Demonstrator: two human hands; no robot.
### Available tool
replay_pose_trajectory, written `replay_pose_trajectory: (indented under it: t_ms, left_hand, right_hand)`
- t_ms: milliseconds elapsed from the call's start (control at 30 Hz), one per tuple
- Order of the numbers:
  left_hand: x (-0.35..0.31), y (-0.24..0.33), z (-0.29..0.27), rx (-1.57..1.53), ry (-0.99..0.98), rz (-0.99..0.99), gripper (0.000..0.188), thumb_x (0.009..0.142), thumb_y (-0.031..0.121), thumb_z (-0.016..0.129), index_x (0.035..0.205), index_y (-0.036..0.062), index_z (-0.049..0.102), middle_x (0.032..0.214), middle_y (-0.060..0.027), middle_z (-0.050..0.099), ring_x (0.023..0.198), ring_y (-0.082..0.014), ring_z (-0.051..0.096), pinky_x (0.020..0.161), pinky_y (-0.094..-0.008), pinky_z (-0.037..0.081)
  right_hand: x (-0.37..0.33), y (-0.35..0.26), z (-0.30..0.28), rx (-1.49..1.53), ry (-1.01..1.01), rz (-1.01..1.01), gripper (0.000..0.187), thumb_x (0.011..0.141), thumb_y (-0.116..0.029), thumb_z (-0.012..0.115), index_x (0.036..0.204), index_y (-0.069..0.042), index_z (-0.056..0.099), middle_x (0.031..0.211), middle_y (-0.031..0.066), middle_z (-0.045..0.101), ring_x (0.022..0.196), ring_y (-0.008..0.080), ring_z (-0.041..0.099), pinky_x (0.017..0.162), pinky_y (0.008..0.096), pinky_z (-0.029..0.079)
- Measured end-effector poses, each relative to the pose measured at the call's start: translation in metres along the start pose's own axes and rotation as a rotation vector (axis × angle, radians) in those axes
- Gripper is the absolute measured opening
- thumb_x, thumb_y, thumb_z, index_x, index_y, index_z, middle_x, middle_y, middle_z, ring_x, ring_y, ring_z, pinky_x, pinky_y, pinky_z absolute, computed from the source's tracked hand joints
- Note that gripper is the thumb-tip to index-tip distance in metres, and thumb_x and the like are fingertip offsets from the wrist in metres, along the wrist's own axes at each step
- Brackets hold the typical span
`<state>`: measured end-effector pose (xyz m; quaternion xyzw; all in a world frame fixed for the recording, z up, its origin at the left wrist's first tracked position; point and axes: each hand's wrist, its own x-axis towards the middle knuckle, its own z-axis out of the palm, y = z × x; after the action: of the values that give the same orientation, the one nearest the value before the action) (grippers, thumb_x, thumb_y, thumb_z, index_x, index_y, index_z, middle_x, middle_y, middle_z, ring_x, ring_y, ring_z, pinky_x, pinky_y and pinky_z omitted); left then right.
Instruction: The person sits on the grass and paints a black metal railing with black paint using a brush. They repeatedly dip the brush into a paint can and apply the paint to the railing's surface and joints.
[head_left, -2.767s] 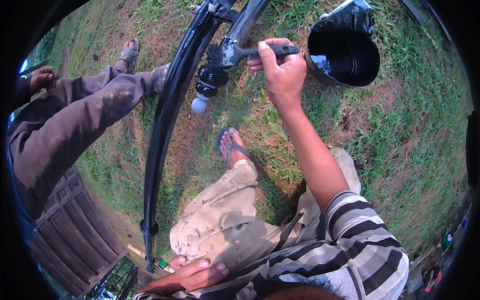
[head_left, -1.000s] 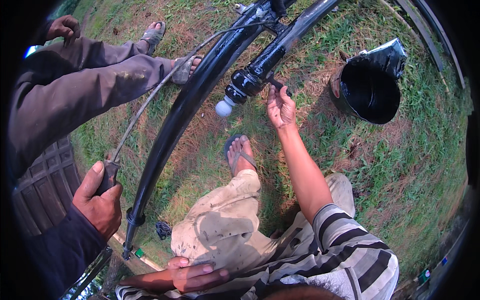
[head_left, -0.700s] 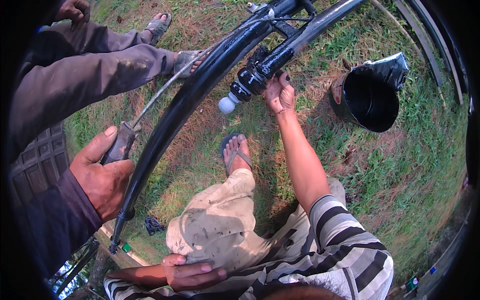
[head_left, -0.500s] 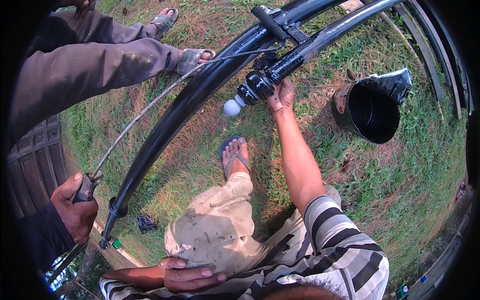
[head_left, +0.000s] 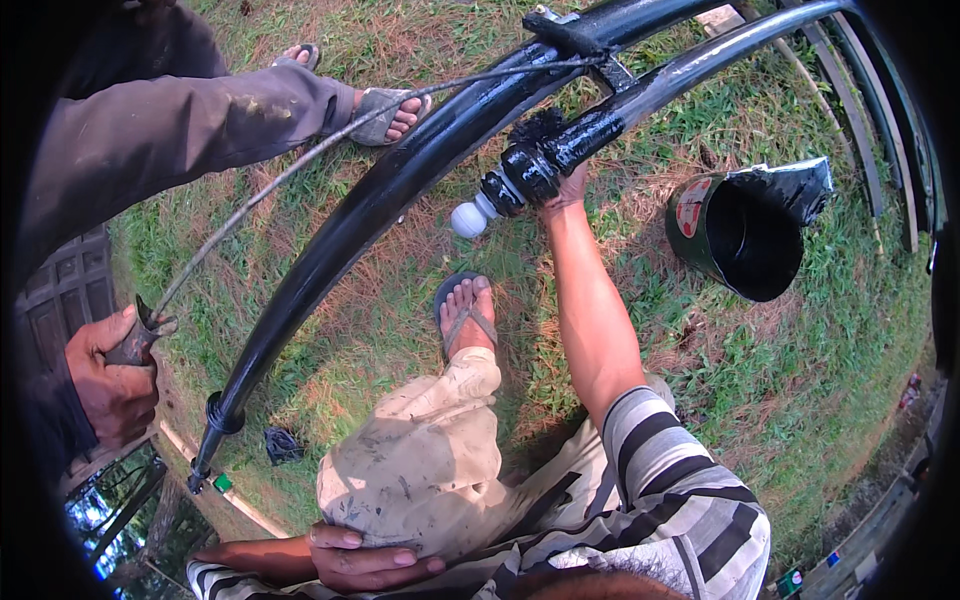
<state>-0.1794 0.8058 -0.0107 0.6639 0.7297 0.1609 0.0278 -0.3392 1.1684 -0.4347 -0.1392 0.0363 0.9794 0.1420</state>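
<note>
My left hand (head_left: 368, 562) rests on my knee, fingers stretched out over the beige trousers. My right hand (head_left: 568, 190) reaches up to the end of a black-painted metal tube (head_left: 655, 90). Its fingers curl behind the tube and are mostly hidden. A dark bristly tuft (head_left: 537, 125) sticks out past the tube's far side; whether my hand grips it is unclear. Wet black rounded fittings (head_left: 528, 172) and a white ball (head_left: 468, 220) finish the tube's end. Alongside runs a longer curved black tube (head_left: 370, 215), joined to it by a crosspiece (head_left: 610, 75).
At the left, another person's hand (head_left: 115, 375) grips the dark end piece of a thin rod (head_left: 290, 170) crossing over the long tube. That person's sandalled foot (head_left: 385, 115) stands beyond. A black-coated bucket (head_left: 690, 235) lies on the grass at right, near metal bars (head_left: 845, 110).
The tubes and bucket sit slightly differently in view. The other person's hand has shifted left, and the rod now meets the crosspiece higher up. My left hand stays on my knee.
</note>
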Motion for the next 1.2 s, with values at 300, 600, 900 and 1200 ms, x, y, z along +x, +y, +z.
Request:
replay_pose_trajectory:
  t_ms: [300, 600, 900, 1200]
  left_hand:
    - [-0.007, -0.005, -0.005, -0.044, -0.02, -0.017, 0.037, 0.084, 0.033, 0.074, 0.12, 0.0345, 0.081, 0.125, 0.0255, 0.068, 0.122, -0.0001, 0.055, 0.115, -0.035, 0.03]
    - [-0.01, -0.028, -0.046, -0.023, -0.421, 0.203, 0.05, 0.086, 0.028, 0.073, 0.135, 0.0372, 0.073, 0.14, 0.0264, 0.059, 0.129, 0.0026, 0.048, 0.114, -0.0319, 0.029]
    - [-0.052, -0.002, 0.002, 0.0, -0.032, 0.048, 0.045, 0.088, 0.029, 0.073, 0.133, 0.0349, 0.075, 0.136, 0.0225, 0.064, 0.128, 0.0013, 0.052, 0.114, -0.0321, 0.03]
    - [-0.039, 0.001, 0.012, -0.027, 0.127, 0.006, 0.039, 0.091, 0.034, 0.073, 0.129, 0.0324, 0.077, 0.135, 0.0254, 0.067, 0.124, 0.0016, 0.055, 0.113, -0.0334, 0.031]
  right_hand:
    - [-0.004, -0.004, 0.01, 0.059, -0.173, 0.02, 0.032, 0.103, -0.019, 0.059, 0.119, 0.006, 0.068, 0.117, 0.0236, 0.074, 0.108, 0.0366, 0.074, 0.099, 0.0516, 0.06]
    - [-0.092, -0.036, -0.025, 0.025, 0.039, -0.159, 0.021, 0.106, -0.017, 0.063, 0.112, 0.002, 0.061, 0.117, 0.0158, 0.07, 0.105, 0.0242, 0.071, 0.095, 0.0316, 0.064]
    - [-0.197, -0.04, 0.119, -0.934, 0.196, -0.821, 0.024, 0.109, -0.013, 0.058, 0.124, 0.003, 0.049, 0.115, 0.0235, 0.068, 0.096, 0.028, 0.076, 0.087, 0.0361, 0.067]
    - [-0.197, -0.035, 0.138, -1.637, -0.196, -1.009, 0.018, 0.104, -0.012, 0.067, 0.11, 0.006, 0.068, 0.103, 0.018, 0.072, 0.09, 0.0242, 0.076, 0.076, 0.0332, 0.064]
